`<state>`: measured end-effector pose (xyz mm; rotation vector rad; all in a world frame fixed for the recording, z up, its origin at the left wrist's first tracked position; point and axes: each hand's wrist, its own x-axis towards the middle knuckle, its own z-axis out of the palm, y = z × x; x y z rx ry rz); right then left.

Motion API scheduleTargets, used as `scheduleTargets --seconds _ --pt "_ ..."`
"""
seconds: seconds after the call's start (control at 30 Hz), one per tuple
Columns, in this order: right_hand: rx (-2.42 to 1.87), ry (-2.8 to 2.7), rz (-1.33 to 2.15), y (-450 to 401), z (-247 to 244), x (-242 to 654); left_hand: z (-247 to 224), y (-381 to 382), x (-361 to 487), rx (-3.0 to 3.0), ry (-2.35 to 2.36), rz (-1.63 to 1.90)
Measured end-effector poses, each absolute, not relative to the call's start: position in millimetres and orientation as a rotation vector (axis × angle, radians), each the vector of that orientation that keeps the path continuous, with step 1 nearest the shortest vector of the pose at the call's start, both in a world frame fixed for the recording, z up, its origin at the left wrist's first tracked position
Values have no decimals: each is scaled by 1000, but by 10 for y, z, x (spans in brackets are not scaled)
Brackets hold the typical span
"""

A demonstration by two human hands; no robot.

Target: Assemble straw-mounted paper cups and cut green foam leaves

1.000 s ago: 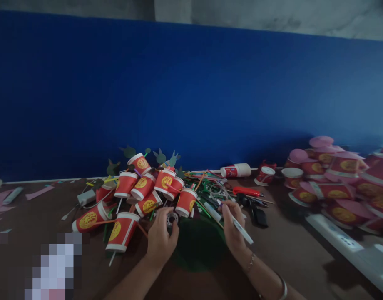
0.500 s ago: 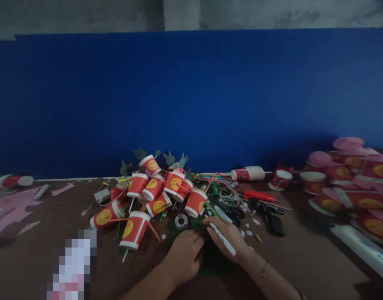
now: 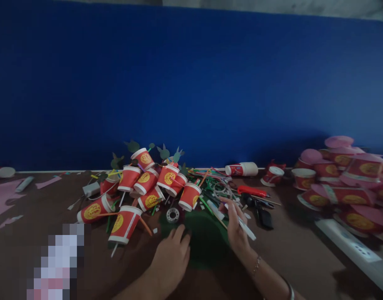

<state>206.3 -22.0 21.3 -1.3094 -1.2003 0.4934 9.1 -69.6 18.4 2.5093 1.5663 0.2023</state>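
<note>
A dark green sheet of paper (image 3: 207, 235) lies on the brown table in front of me. My left hand (image 3: 172, 255) rests palm down at its left edge, fingers loosely bent and slightly apart, with nothing visible in them. To the right of the sheet, my right hand (image 3: 235, 229) is raised and closed around a white pen (image 3: 247, 229), which slants back over the hand. Just beyond my left fingertips sits a roll of tape (image 3: 172, 215). A red paper cup (image 3: 190, 196) with a yellow print lies at the near right of a heap of similar cups.
Straws and green scraps (image 3: 221, 187) are strewn behind my right hand, near a red-handled tool (image 3: 252, 191) and a black object (image 3: 265, 217). Pink-topped cups (image 3: 355, 196) are piled at right behind a white power strip (image 3: 350, 241). Pink paper (image 3: 6, 196) lies far left.
My hands, close together over the green sheet before, are now apart. The right hand has moved right with the pen, the left a little left. The view has tilted down and shifted right.
</note>
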Motion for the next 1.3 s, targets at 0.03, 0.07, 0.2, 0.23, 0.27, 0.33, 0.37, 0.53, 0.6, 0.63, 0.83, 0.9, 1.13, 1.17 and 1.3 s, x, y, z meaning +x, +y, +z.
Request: scheduleTargets --seconds 0.03,0.07,0.2,0.23,0.27,0.33,0.37,0.53,0.6,0.63,0.83,0.9,1.13,1.17,1.3 --pt "-1308 -1183 512 -218 224 2067 152 -736 101 2517 1570 134" --pt "-1307 -1173 549 -215 235 2065 127 -764 106 2515 1576 50" --pt "-1297 -1118 862 -177 270 1973 111 -754 74 2542 1576 -109" --pt "-1291 -1090 974 -159 276 1933 118 -736 59 2557 1569 -108" --pt "-1286 -1065 1088 -140 278 1891 123 -719 47 2570 1563 -105" --pt "-1276 -1062 1278 -94 269 1813 114 -700 32 2604 1561 -98" --pt "-1273 -1088 1335 -70 255 1783 102 -699 32 2619 1562 -101" --pt "-1340 -1362 1247 32 108 1775 31 -731 83 2634 1611 -164" --pt "-1369 -1520 1084 50 47 1815 30 -740 105 2623 1626 -198" --pt "-1375 -1577 1000 55 20 1835 35 -744 113 2619 1621 -213" --pt "-1426 -1594 788 74 -87 1878 80 -759 126 2600 1590 -267" --pt "-1444 -1579 758 82 -103 1876 80 -758 125 2602 1589 -258" --pt "-1461 -1595 736 64 -58 1867 78 -748 123 2602 1600 -222" --pt "-1462 -1599 737 58 -51 1864 85 -748 125 2601 1601 -219" --pt "-1473 -1591 741 54 -54 1859 109 -744 130 2601 1585 -223"
